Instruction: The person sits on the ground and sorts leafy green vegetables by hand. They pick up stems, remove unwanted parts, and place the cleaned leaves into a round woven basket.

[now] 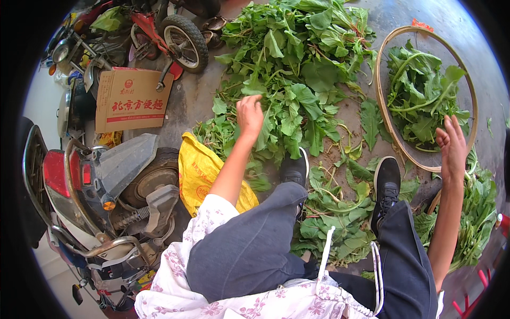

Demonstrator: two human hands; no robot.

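My left hand (249, 116) is at the near left side of a big heap of leafy greens (313, 74) on the floor. Its fingers are curled in among leaves, and some leaves below that wrist are blurred. Over the right rim of a round, wood-rimmed basket (383, 114) is my right hand (451, 141), with its fingers stretched out and nothing in them. A bunch of greens (419, 90) with thick stalks lies in the basket. Between my shoes more leaves (334, 223) are spread on the floor.
Beside my left forearm lies a yellow bag (199, 167). A motorbike (133, 186) stands at the left, with a cardboard box (133, 101) and a small red bicycle (178, 42) beyond it. More greens (473, 218) are piled beside my right forearm.
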